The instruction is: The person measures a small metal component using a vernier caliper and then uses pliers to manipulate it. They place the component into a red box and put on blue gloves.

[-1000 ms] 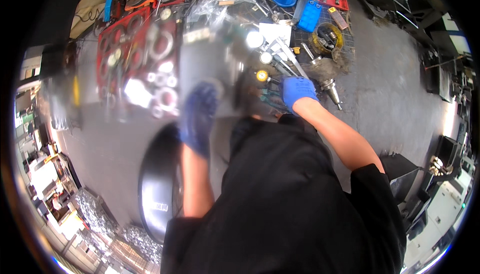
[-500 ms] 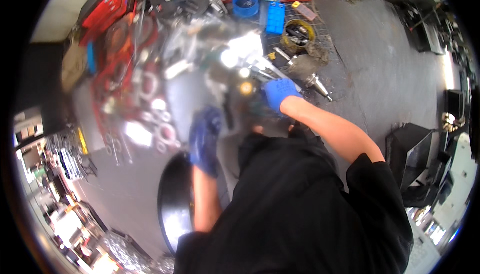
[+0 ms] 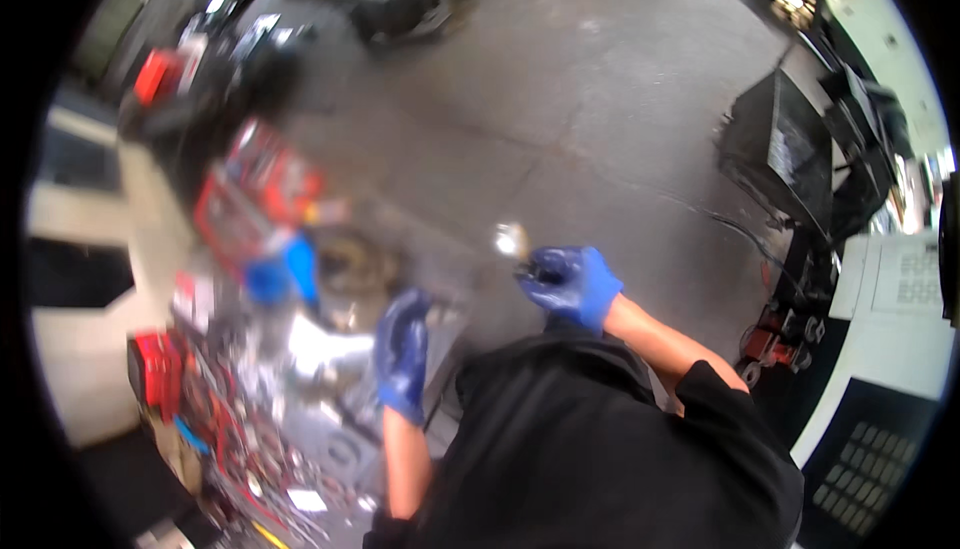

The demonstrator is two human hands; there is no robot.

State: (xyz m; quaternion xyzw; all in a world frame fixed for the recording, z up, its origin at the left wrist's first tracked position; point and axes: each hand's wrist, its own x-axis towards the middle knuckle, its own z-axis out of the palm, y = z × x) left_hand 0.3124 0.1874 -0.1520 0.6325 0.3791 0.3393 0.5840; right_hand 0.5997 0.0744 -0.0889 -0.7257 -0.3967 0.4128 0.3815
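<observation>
My right hand (image 3: 568, 284), in a blue glove, is closed around a small shiny metal part (image 3: 509, 240) whose bright end sticks out beyond the fingers. Blur and glare keep me from telling its exact kind. My left hand (image 3: 402, 354), also gloved in blue, hovers by the near edge of the cluttered workbench (image 3: 440, 324). Its fingers reach forward and nothing shows in them. Beyond it on the bench lie a dark round bowl of parts (image 3: 350, 267), a blue box (image 3: 301, 267) and a blue round container (image 3: 266, 281), all smeared by motion.
Rings and hand tools (image 3: 270, 459) crowd the bench at the lower left, near a red case (image 3: 157, 374). Grey floor (image 3: 520, 79) stretches ahead. A black angular bin (image 3: 780, 154) stands to the right, with a white machine cabinet (image 3: 890, 299) beside it.
My view has swung right, so the bench now lies to the left. My right hand has come away from the bench with the shiny metal part in it.
</observation>
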